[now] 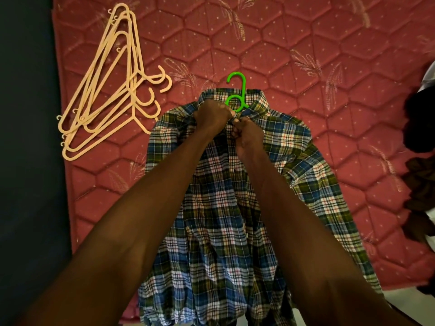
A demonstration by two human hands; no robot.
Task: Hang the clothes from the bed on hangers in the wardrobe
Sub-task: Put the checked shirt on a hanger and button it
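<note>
Red quilted mattress [306, 78] fills the view, one bed, and everything is happening right on top of it. Biggest item on it: one plaid shirt [219, 220], blue, green and white, spread front-up and running from the middle of the bed to its near edge. One green hanger [236, 95] is already inside it, its hook poking out past the collar, so the threading looks done. Both hands are up at the neckline now. Left hand [211, 115] has a clenched grip on the collar fabric just beside the hanger's neck; right hand [247, 135] pinches the placket just below, fingers curled in tight. My read: the top button is being fastened to keep the shirt on the hanger.

Over at the right edge, a dark pile of clothes [419, 175] waits, count impossible to tell. Upper left, a stack of peach hangers [110, 90], five hooks as far as I can count, overlapping.

So the first garment is nearly ready, nothing visibly hung, and no wardrobe in shot.
</note>
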